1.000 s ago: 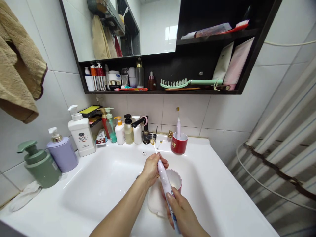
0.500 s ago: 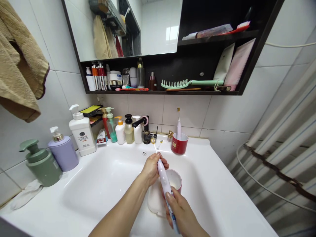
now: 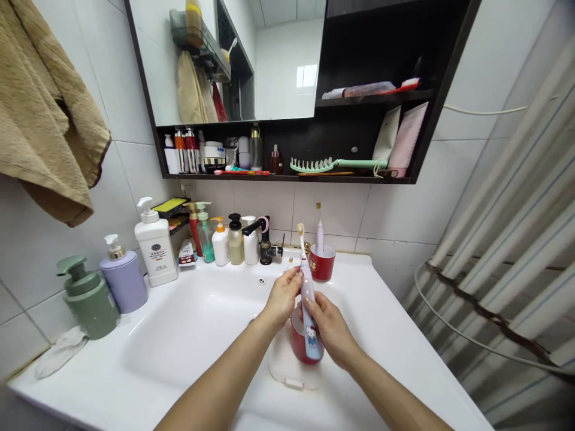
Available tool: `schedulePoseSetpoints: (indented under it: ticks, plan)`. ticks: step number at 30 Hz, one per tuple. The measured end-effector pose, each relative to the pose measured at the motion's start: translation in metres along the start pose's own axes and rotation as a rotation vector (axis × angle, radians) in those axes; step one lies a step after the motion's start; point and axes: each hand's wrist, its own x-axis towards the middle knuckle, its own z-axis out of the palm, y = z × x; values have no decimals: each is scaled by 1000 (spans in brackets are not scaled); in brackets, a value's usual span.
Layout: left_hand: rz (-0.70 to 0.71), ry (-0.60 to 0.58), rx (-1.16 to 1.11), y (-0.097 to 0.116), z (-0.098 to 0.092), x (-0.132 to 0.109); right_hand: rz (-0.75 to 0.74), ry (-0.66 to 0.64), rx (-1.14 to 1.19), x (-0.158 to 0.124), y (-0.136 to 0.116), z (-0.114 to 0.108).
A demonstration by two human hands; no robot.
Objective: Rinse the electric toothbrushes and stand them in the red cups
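Observation:
A pale pink and light blue electric toothbrush with a cartoon cat on its handle stands nearly upright between my hands, brush head up. My left hand is closed, fingers pinching it near the neck. Lower down, my right hand grips the handle from the right side. Behind the handle's lower end is a red cup, partly hidden. It sits on a whitish tray inside the white sink.
Another red cup holding a second electric toothbrush stands on the sink's back ledge. Left of it are the black faucet and several pump bottles. A dark cabinet with a mirror hangs above. White pipes line the right side.
Both hands have raised the toothbrush and turned it more upright, so the cat picture now faces me. My right hand has moved up and away from me. The camera view has shifted slightly.

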Motion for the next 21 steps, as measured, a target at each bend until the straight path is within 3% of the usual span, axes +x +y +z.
schedulePoseSetpoints:
  ticks: [4,8,12,16,21]
  plan:
    - [214,90,362,-15,-14,-10,-148,144,-113,24,1,-10]
    - [322,-123,845,-40,-23,-32,-168,192,-244,33,22,-20]
    - [317,-303,1215,-53,-23,-39,-153,213,-311,28,45,-26]
    - [293,-366,1375,-58,-23,-33,-133,222,-348,23,57,-30]
    - [344,-394,1361,-60,-17,-31,-131,231,-369,21,56,-37]
